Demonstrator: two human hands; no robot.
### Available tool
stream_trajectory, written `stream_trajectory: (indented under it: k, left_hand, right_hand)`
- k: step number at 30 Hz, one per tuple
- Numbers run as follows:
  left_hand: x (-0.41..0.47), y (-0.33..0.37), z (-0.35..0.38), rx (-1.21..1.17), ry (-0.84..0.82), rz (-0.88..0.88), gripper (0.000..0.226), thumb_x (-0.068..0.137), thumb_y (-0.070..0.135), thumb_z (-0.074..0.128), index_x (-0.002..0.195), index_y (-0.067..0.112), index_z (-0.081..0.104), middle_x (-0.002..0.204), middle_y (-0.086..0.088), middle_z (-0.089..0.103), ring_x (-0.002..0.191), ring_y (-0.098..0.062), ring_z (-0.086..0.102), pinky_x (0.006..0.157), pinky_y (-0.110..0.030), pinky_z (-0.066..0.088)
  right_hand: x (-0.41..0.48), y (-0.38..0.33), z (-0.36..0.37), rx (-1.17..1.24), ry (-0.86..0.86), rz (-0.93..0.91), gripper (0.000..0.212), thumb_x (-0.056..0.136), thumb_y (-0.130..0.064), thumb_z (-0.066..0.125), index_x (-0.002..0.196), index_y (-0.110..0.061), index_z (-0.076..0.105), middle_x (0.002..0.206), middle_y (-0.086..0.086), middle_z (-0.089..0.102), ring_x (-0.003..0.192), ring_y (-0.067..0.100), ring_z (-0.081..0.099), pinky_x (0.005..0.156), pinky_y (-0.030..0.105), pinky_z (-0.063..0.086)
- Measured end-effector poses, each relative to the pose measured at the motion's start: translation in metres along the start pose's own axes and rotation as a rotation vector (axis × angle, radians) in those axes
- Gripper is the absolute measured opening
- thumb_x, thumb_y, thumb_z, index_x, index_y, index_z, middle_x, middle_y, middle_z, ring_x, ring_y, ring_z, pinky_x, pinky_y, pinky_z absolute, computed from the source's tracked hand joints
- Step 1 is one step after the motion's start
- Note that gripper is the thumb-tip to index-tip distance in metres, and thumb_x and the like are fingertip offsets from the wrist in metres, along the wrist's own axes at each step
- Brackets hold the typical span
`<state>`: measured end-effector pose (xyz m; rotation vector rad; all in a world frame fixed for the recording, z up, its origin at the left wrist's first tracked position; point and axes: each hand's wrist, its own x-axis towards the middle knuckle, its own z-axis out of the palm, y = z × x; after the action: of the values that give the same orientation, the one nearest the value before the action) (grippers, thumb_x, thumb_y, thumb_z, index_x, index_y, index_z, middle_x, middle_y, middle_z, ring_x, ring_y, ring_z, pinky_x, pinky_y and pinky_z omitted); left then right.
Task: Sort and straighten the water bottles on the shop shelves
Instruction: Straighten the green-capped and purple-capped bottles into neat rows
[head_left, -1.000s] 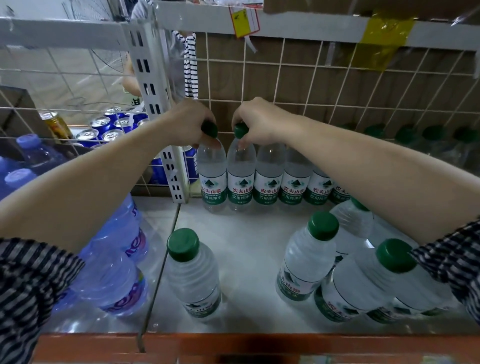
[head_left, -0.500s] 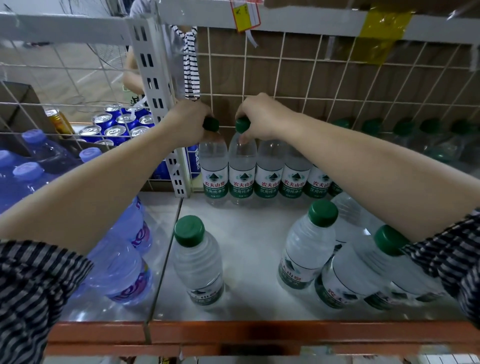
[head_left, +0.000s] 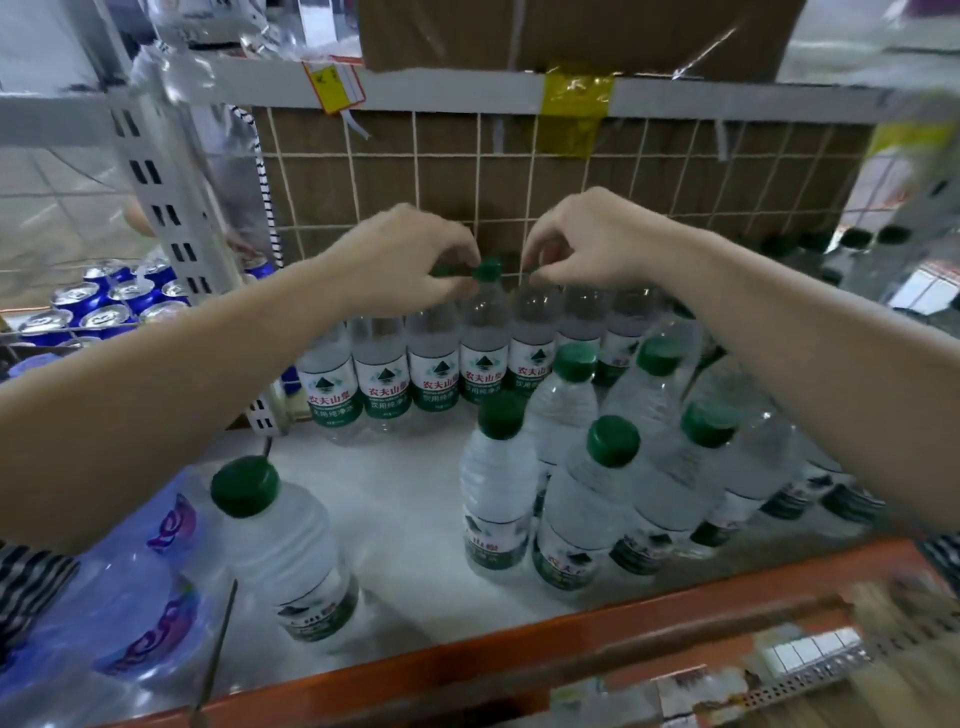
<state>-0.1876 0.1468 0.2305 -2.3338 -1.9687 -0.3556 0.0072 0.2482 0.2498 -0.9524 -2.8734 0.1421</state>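
back row stands at 12 o'clock on the shelf, against the grid. left hand and right hand reach over it, curled fingers pinching caps. loose bottles crowd 4 o'clock under the right arm. lone bottle at 7, cans at 10.

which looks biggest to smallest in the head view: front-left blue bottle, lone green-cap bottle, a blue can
1. blue bottle, nearest the camera.
2. lone green-cap bottle.
3. blue can, smallest, but farthest back, so true size unsure.
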Motion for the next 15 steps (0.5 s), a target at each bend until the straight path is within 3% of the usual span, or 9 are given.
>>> stream_trajectory:
  k: [3, 8, 13, 15]
  left_hand:
    - [0.024, 0.037, 0.001, -0.061, -0.041, 0.098, 0.033, 0.092, 0.038, 0.061, 0.120, 0.019, 0.064, 0.113, 0.003, 0.069, 0.100, -0.012, 0.064, 0.092, -0.039, 0.054]
    - [0.078, 0.103, 0.007, -0.103, -0.070, 0.187, 0.033, 0.093, 0.037, 0.062, 0.120, 0.019, 0.064, 0.112, 0.003, 0.069, 0.098, -0.009, 0.065, 0.088, -0.033, 0.054]
    - [0.141, 0.173, 0.025, -0.139, -0.068, 0.199, 0.034, 0.093, 0.038, 0.062, 0.121, 0.019, 0.063, 0.112, 0.003, 0.068, 0.098, -0.008, 0.064, 0.084, -0.025, 0.052]
    - [0.163, 0.200, 0.034, -0.136, -0.074, 0.177, 0.034, 0.093, 0.038, 0.062, 0.121, 0.020, 0.062, 0.113, 0.003, 0.067, 0.100, -0.010, 0.063, 0.085, -0.026, 0.051]
  right_hand:
    - [-0.032, 0.041, -0.013, -0.018, -0.008, 0.063, 0.026, 0.089, -0.031, 0.068, 0.112, -0.019, 0.070, 0.101, -0.001, 0.071, 0.091, 0.012, 0.065, 0.086, 0.033, 0.055]
    - [-0.084, 0.125, -0.039, -0.016, 0.088, 0.185, 0.024, 0.088, -0.033, 0.068, 0.110, -0.023, 0.069, 0.095, -0.011, 0.061, 0.080, -0.003, 0.054, 0.069, 0.014, 0.042]
    - [-0.129, 0.210, -0.063, -0.039, 0.145, 0.259, 0.025, 0.090, -0.031, 0.068, 0.110, -0.017, 0.071, 0.104, -0.001, 0.067, 0.088, 0.011, 0.058, 0.084, 0.027, 0.045]
    - [-0.140, 0.243, -0.068, -0.071, 0.125, 0.287, 0.028, 0.089, -0.031, 0.069, 0.112, -0.015, 0.072, 0.106, 0.001, 0.068, 0.090, 0.013, 0.057, 0.081, 0.026, 0.043]
